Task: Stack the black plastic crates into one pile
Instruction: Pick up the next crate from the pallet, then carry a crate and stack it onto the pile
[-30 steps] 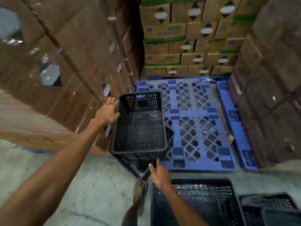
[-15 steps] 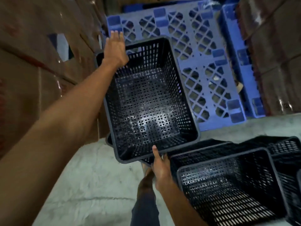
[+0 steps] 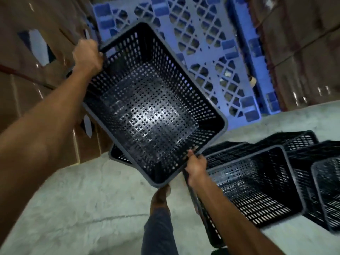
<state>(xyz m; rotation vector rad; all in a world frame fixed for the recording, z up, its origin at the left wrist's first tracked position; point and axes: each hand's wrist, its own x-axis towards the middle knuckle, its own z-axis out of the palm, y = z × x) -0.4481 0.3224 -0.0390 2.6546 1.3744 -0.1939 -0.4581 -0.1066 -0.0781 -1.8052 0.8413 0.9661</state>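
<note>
Fingers [image 3: 99,54] of left hand [image 3: 88,57], right hand [image 3: 196,168] grip crate [image 3: 147,111].

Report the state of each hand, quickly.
Left hand: closed, gripping the far rim of the black perforated plastic crate.
Right hand: closed, gripping the same crate's near rim.

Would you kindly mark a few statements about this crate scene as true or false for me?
1. The left hand and the right hand both grip the rim of the crate. True.
2. The crate holds cartons. False: it is empty.
3. A blue pallet lies beyond the crate. True.
4. No other crates are in view. False: several more crates stand on the floor to the right.
</note>
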